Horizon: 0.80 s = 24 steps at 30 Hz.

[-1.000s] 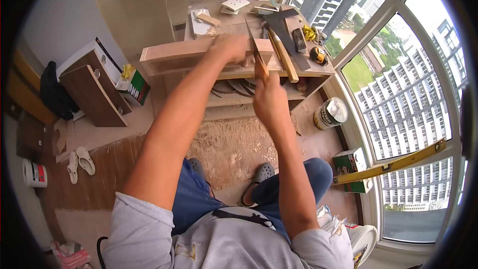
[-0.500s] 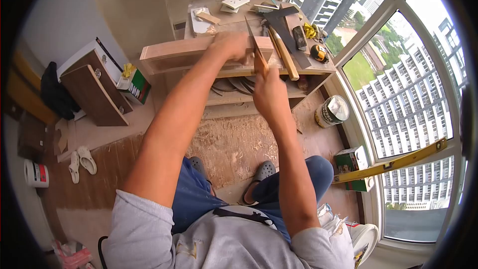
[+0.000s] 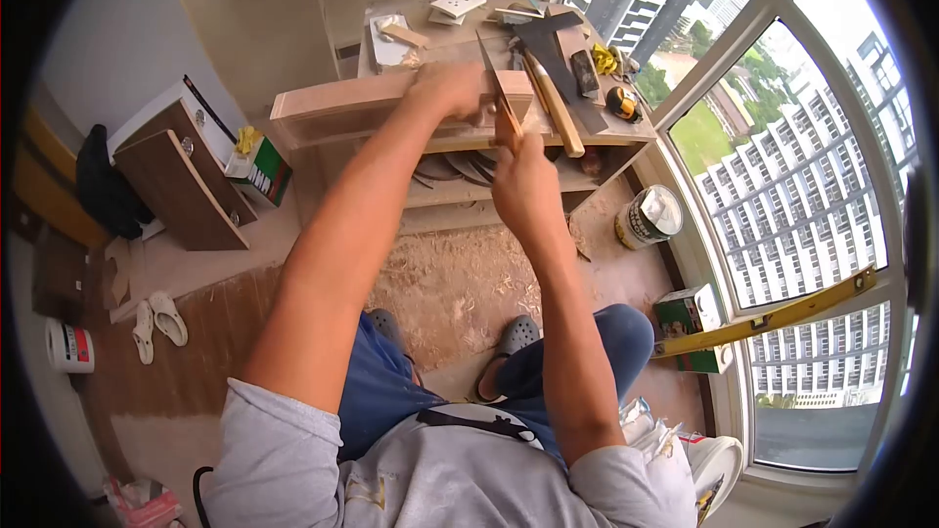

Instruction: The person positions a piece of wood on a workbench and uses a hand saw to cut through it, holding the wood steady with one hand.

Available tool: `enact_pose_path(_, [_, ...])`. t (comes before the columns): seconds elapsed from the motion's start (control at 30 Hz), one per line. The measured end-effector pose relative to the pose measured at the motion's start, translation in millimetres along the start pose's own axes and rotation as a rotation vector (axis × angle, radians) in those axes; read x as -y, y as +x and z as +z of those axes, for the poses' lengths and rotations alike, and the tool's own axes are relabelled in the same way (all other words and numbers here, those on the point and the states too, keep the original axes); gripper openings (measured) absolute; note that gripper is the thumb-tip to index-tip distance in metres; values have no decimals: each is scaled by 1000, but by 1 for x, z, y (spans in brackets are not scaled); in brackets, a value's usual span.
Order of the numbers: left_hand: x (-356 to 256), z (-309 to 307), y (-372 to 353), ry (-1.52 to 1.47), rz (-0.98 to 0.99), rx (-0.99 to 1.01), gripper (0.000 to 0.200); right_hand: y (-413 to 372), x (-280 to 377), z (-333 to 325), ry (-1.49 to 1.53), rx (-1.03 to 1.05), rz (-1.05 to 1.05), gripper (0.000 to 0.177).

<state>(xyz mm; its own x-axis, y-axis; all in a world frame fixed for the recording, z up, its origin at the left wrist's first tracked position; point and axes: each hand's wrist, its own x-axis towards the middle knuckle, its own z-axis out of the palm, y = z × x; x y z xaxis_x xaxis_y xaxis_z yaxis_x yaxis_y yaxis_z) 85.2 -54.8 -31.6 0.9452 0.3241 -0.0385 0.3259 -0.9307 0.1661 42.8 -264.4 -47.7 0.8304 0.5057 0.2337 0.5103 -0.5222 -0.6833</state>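
A long pale wooden piece [image 3: 337, 103] lies across the near edge of the workbench [image 3: 430, 145]. My left hand [image 3: 448, 91] is closed over it near its right end, fingers partly hidden behind the wood. In my right hand [image 3: 524, 176] is the wooden handle of a hand saw [image 3: 498, 98]. The saw's narrow blade points away from me and crosses the wooden piece just right of my left hand. Beside the saw, a tool with a pale wooden handle [image 3: 556, 108] and a dark carpenter's square [image 3: 562, 64] rest on the bench.
A tape measure [image 3: 623, 104] lies at the bench's right side, near the windows. White socket plates [image 3: 458, 5] sit at the back. Wood shavings [image 3: 460, 284] cover the floor before my feet. A paint bucket [image 3: 649, 216] and a yellow spirit level [image 3: 773, 318] stand at right.
The whole view has shifted slightly left. Both hands, the saw and the wooden piece keep nearly the same positions relative to each other.
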Motion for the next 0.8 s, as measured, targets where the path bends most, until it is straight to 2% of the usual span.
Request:
enact_pose_path(0.07, [-5, -14, -7, -13, -13, 27, 71, -62, -21, -16, 10, 60, 70, 23])
enact_pose_path(0.13, [-8, -15, -18, -41, 18, 29, 69, -130, -46, -31, 98, 46, 40, 22])
enact_pose_path(0.2, [-6, -12, -16, -34, 5, 43, 68, -103, -37, -17, 50, 67, 67, 23])
enact_pose_path(0.27, [-7, -4, -15, -31, 2, 46, 67, -42, -30, 2, -8, 45, 44, 23])
enact_pose_path(0.3, [-2, 2, -10, -13, 32, -8, 67, -1, -25, 12, -2, -2, -8, 24])
enact_pose_path(0.37, [2, 1, -2, -11, 38, -83, 68, 27, -2, 6, -20, -18, -33, 28])
enact_pose_path(0.47, [-3, -7, -6, -3, 18, -22, 69, 9, -8, 4, -1, -18, -38, 25])
enact_pose_path(0.53, [-4, -12, -10, -16, 27, -36, 69, -53, -21, -17, 12, 51, 43, 22])
enact_pose_path(0.6, [-6, -9, -13, -33, 35, -22, 69, -115, -43, -35, 44, 47, -5, 20])
enact_pose_path(0.7, [-9, -10, -15, -37, 38, 22, 69, -117, -48, -30, 23, 48, 20, 20])
enact_pose_path(0.77, [-10, -10, -14, -29, 24, 70, 71, -53, -32, -10, -16, 73, 87, 22])
enact_pose_path(0.8, [-12, -9, -12, -17, 32, 59, 71, -25, -25, -3, -32, 42, 37, 23])
